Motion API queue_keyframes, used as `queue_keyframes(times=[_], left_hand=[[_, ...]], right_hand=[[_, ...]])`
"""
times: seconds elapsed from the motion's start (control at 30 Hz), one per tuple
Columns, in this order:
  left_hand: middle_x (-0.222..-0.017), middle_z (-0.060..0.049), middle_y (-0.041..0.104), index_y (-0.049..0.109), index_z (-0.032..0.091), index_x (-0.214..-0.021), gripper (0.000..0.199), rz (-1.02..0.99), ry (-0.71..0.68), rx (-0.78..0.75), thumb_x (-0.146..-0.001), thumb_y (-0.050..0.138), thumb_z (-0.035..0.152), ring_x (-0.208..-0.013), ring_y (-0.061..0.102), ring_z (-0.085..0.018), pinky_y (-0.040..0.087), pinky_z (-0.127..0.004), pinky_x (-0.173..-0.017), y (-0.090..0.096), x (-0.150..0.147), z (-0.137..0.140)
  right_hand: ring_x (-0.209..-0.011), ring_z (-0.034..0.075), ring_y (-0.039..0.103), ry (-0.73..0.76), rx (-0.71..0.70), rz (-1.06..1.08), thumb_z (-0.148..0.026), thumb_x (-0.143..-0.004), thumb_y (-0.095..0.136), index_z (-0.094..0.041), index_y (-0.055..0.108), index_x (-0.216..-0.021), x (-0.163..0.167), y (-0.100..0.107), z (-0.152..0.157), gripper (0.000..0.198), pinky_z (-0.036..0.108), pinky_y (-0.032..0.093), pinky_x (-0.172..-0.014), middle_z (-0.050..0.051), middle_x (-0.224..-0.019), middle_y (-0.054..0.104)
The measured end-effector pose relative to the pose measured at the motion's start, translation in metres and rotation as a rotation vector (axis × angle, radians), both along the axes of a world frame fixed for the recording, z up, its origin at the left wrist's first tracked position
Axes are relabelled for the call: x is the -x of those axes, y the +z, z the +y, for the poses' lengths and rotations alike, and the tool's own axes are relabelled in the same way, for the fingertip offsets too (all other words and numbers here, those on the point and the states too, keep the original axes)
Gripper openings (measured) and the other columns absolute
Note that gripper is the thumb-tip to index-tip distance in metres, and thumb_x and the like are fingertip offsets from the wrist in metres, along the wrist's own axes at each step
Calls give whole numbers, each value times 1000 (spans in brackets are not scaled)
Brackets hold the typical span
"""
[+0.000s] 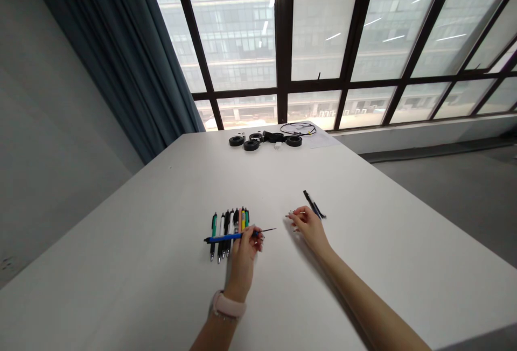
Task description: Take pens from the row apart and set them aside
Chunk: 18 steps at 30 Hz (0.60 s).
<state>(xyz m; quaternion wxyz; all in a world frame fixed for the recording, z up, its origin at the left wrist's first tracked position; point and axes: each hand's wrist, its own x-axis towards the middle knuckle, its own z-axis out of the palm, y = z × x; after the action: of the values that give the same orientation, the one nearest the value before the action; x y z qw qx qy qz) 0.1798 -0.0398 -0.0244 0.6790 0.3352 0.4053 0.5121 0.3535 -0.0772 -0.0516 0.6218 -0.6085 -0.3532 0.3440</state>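
My left hand [247,246], with a pale band on its wrist, is closed around a blue pen [226,237] held sideways above the table. From the pen's right end a thin, dark refill [268,230] sticks out bare. To the right and apart from it, my right hand [310,225] is pinched, with something tiny and dark at its fingertips, too small to name. Under and behind the left hand lies a row of several pens [221,232], black, white, green, yellow and pink; the hand hides part of them. Beyond the right hand lie black pen pieces or pens [313,204].
The white table [161,232] runs away toward the window. At its far end lie several black rolls [251,145], a looped black cable [298,129], a small white object [278,146] and a paper sheet [325,141]. A blue curtain [133,60] hangs at left.
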Motion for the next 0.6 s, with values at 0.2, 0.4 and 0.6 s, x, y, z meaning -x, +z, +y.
queue_keyframes(times=[0.2, 0.4, 0.6], left_hand=[[-57, 1, 59, 61, 14, -65, 31, -78, -4, 64, -50, 77, 36, -49, 52, -9, 35, -17, -40, -3, 0, 1], [-58, 1, 60, 62, 13, -66, 31, -86, -14, 36, -53, 78, 37, -50, 53, -9, 36, -18, -41, -5, 0, 0], [-58, 1, 61, 62, 12, -66, 34, -81, -14, 39, -51, 80, 37, -50, 54, -9, 36, -17, -41, -7, 1, 1]], right_hand=[[-64, 18, 56, -95, 99, -627, -38, -82, 51, -20, 58, -77, -18, -6, -2, 20, 29, 41, -61, 4, -72, 64], [-73, 20, 58, -50, 168, -864, -23, -86, 47, -18, 61, -84, -20, -5, -4, 15, 29, 43, -69, 7, -79, 62], [-80, 20, 58, -6, 126, -916, -16, -86, 48, -17, 60, -81, -21, -3, -3, 13, 30, 45, -74, 8, -87, 60]])
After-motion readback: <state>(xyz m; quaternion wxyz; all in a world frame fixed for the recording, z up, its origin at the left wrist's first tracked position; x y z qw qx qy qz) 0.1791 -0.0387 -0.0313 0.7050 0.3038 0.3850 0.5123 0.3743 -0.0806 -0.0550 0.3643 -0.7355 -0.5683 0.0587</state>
